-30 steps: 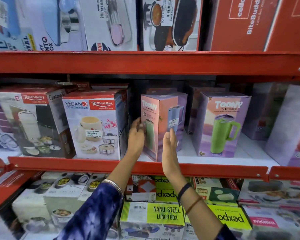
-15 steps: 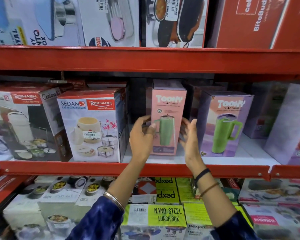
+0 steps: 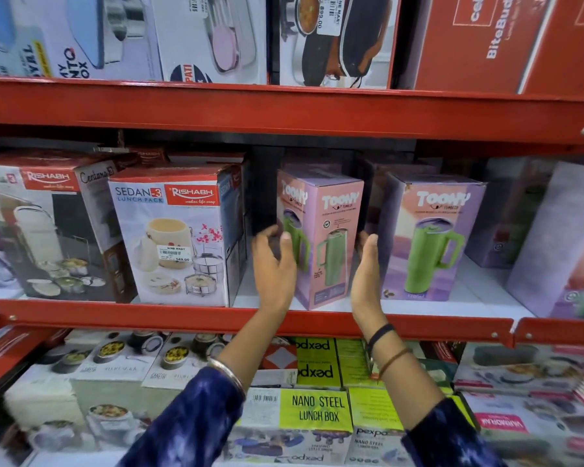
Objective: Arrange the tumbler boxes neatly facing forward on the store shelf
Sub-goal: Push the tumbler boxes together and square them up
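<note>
A pink and purple Toony tumbler box (image 3: 331,210) stands upright on the middle shelf, turned so one corner points at me and two faces with a green tumbler show. My left hand (image 3: 273,271) cups its left face, thumb on the print. My right hand (image 3: 366,278) lies flat against its right side. Together the two hands hold the box between them. A second Toony tumbler box (image 3: 432,237) stands just to the right, its front face nearly toward me. More purple boxes sit dimly behind both.
A Rishabh Sedan-3 lunch pack box (image 3: 172,237) stands left of the held box with a dark gap between. A large purple box (image 3: 560,237) leans at far right. The red shelf lip (image 3: 182,315) runs below my hands, and Nano Steel lunch boxes (image 3: 317,409) fill the lower shelf.
The tumbler box has been twisted between my hands, from corner-on to one face forward and now corner-on again. My right hand went from its front to its right side.
</note>
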The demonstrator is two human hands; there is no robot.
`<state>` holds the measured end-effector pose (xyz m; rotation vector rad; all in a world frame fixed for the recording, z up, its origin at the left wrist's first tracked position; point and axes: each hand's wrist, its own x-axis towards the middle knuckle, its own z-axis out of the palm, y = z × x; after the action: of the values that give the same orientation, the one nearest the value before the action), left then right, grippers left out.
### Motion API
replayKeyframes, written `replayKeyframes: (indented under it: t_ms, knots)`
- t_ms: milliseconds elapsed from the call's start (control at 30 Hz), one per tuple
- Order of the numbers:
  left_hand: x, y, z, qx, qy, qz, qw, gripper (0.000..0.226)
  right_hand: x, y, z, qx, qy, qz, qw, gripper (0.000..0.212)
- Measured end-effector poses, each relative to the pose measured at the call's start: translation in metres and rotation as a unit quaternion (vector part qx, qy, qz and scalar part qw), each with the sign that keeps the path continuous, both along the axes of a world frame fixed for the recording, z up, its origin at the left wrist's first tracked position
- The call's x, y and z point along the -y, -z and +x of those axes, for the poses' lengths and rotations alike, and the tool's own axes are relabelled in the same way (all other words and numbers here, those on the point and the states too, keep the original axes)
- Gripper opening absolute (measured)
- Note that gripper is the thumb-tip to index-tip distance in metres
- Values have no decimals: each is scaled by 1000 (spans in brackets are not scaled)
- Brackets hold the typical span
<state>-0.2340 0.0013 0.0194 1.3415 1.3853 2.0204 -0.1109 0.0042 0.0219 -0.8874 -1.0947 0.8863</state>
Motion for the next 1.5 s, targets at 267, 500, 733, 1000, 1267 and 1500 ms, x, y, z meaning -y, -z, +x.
replayKeyframes:
  t_ms: [267,500,733,1000,1267,1500]
  knots:
    - [-57,-8,-20,115,137,-126,976,68,45,28,-45,111,20,51,992,91]
    - [-42,-17,-24,158,141,-89,973,67,27,17,-32,68,1,28,997,89]
    - [-20,-8,-22,107,133,-68,983,79,-15,7,4,-9,-20,-35,999,118]
    - [-5,1,-17,107,149,-78,980,71,-27,8,18,41,-32,-46,998,106]
    - [6,2,-10,72,131,-74,986,62,-15,13,21,17,-15,-76,997,114]
    - [26,8,-12,51,150,-77,984,79,9,15,34,-1,-26,-43,999,71]
